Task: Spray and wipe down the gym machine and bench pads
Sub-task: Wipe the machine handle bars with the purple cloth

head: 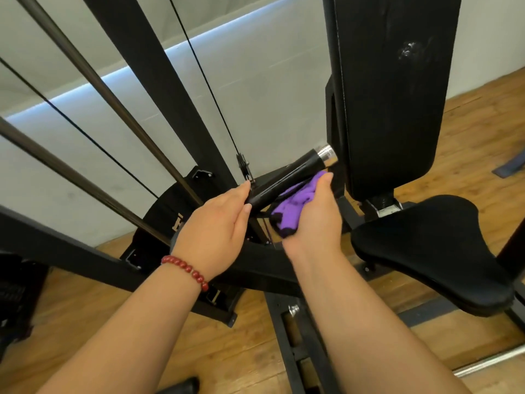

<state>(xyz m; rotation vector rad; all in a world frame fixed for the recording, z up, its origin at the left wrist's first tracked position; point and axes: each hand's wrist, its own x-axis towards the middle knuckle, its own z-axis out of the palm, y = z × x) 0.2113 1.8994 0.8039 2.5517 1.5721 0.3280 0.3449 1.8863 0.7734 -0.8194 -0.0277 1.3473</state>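
A black handle grip (287, 177) with a chrome end cap juts out from the gym machine, beside the upright back pad (392, 95). My left hand (218, 226), with a red bead bracelet at the wrist, holds the lower end of the grip with its fingers and thumb. My right hand (312, 220) grips a bunched purple cloth (292, 203) and presses it against the underside of the grip. The black seat pad (437, 251) lies to the right, below the back pad, which carries a whitish smear near its top.
Black frame beams (159, 89), guide rods and thin cables (204, 78) cross the left half. The machine's base rails (298, 345) run over the wooden floor (483, 132). A grey wall stands behind. A dark shoe tip shows at the bottom edge.
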